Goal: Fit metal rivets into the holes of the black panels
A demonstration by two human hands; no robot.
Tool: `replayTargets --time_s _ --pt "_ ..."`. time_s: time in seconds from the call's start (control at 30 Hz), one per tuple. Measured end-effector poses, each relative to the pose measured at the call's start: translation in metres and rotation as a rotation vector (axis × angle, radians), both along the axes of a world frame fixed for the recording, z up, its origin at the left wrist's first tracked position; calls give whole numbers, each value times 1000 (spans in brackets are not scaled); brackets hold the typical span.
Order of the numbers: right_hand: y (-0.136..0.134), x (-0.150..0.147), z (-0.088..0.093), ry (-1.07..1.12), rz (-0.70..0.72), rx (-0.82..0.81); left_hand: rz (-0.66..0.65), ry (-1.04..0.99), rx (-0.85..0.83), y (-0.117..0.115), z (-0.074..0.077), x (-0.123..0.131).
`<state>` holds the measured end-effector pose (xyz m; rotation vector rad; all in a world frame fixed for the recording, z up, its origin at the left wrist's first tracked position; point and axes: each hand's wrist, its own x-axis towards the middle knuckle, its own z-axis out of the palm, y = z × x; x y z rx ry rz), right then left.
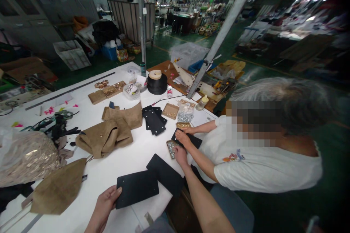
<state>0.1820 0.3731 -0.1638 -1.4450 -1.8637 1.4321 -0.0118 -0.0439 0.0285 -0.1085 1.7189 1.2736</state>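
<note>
My left hand (105, 202) grips the near left edge of a flat black panel (136, 188) lying on the white table (115, 169), thumb on top. A second black panel (165, 174) lies beside it on the right. My right hand (180, 155) reaches forward to a small tray of silver studs (171, 148), its fingers bunched downward and the tips hidden. Just beyond it, a seated co-worker in a white shirt (262, 167) has both hands (182, 137) on a black piece (193, 140).
Tan suede pieces (105, 136) and a stack of black panels (154, 120) lie mid-table. Trays of gold studs (170, 111), a bag of studs (185, 114), a black ribbon roll (157, 83) and a glue bottle (202, 102) stand farther back. A glittery bag (27, 156) sits left.
</note>
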Motion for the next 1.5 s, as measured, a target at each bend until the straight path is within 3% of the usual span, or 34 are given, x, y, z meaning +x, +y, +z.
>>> replayTargets --time_s 0.17,0.5,0.7,1.1,1.33,1.5 --pt "-4 5 -8 107 -131 -10 19 27 -21 7 13 6" --pt "-21 3 -19 414 -362 -471 -20 -47 17 -9 -8 3" --pt "-24 12 -16 565 -396 -660 -42 -39 7 -7 -7 3" --pt "-29 17 -8 614 -414 -712 -65 -54 31 -7 -12 2" --pt "-38 13 9 652 -340 -738 -52 -57 33 0 -2 4" --pt "-46 14 19 668 -321 -780 -68 -60 46 -2 -7 5"
